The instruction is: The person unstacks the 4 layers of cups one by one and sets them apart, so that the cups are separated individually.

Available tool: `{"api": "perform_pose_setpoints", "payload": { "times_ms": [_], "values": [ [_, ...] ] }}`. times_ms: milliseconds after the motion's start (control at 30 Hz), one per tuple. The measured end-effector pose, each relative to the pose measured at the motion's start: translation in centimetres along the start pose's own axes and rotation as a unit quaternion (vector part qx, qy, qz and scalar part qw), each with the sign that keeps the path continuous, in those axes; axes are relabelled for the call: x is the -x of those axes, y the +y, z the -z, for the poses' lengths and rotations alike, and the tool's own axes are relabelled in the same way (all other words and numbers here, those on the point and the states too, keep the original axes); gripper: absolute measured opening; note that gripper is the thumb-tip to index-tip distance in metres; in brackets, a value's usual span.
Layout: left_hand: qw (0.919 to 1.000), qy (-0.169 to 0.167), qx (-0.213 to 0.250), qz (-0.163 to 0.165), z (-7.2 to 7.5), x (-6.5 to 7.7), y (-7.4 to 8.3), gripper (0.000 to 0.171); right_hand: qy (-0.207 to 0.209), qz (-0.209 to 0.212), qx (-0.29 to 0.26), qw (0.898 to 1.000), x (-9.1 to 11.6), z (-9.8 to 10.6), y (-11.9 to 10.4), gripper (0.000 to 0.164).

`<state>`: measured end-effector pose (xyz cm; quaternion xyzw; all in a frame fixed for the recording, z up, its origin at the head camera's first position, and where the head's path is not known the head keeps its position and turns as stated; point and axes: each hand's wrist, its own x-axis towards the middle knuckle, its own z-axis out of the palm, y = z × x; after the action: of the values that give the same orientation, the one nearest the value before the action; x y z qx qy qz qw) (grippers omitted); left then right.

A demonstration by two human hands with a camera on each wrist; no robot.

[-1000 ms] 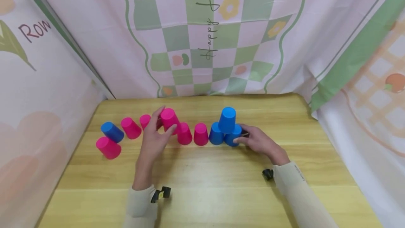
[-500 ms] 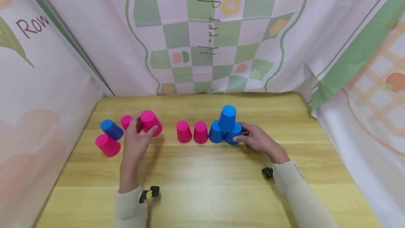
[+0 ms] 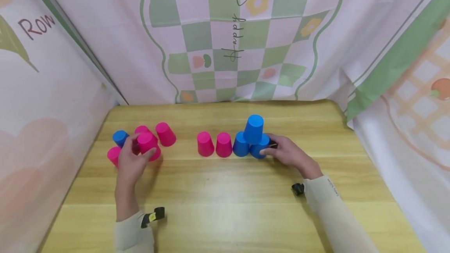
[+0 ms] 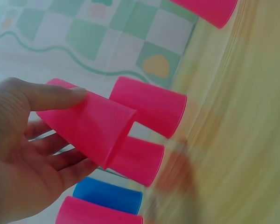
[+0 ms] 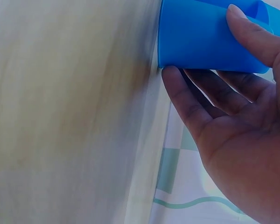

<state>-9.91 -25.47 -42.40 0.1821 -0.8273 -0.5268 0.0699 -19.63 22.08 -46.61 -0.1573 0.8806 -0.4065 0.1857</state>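
Pink cup [image 3: 148,145] hangs mouth down in the left hand [image 3: 133,165], over the left part of the table [image 3: 225,194]. The left wrist view shows it tilted, its rim off the wood. Close about it stand a far pink cup [image 3: 142,129], a right pink cup [image 3: 165,134], a corner blue cup [image 3: 120,138] and a near pink cup [image 3: 113,155], the last partly hidden by the hand.

Handling it well likely calls for a slight lift before any sideways shift, so that neither rim nor knuckles knock these neighbours. Its rim is best levelled before it meets the wood, and thumb and fingers should then ease off evenly.

The left hand is spread as wide as the cup, thumb on the near right side, fingers round the left, in what looks like a light grip.

The right hand [image 3: 288,151] is about as wide, gripping the base blue cup [image 3: 260,147] between thumb and fingers. That cup and the left blue cup [image 3: 241,145] bear the top blue cup [image 3: 254,128], so a light, steady touch seems wise: a push could unseat it. Two pink cups [image 3: 224,145] stand in line to the left.
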Motion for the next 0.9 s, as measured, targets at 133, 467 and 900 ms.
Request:
{"api": "perform_pose_setpoints", "payload": {
  "times_ms": [133,467,900],
  "values": [
    [0.9999,-0.007,-0.008,0.011,0.4,-0.1,-0.5,0.073,0.000,0.004,-0.001,1.000,0.0,0.0,-0.1,0.046],
    [0.9967,-0.022,-0.050,0.059,0.5,-0.8,-1.6,0.075,-0.001,0.003,-0.001,1.000,0.0,0.0,-0.1,0.046],
    [0.9937,-0.031,-0.061,0.089,0.4,-1.3,-2.5,0.076,-0.001,-0.003,-0.007,1.000,0.0,0.0,-0.2,0.047]
  ]
}}
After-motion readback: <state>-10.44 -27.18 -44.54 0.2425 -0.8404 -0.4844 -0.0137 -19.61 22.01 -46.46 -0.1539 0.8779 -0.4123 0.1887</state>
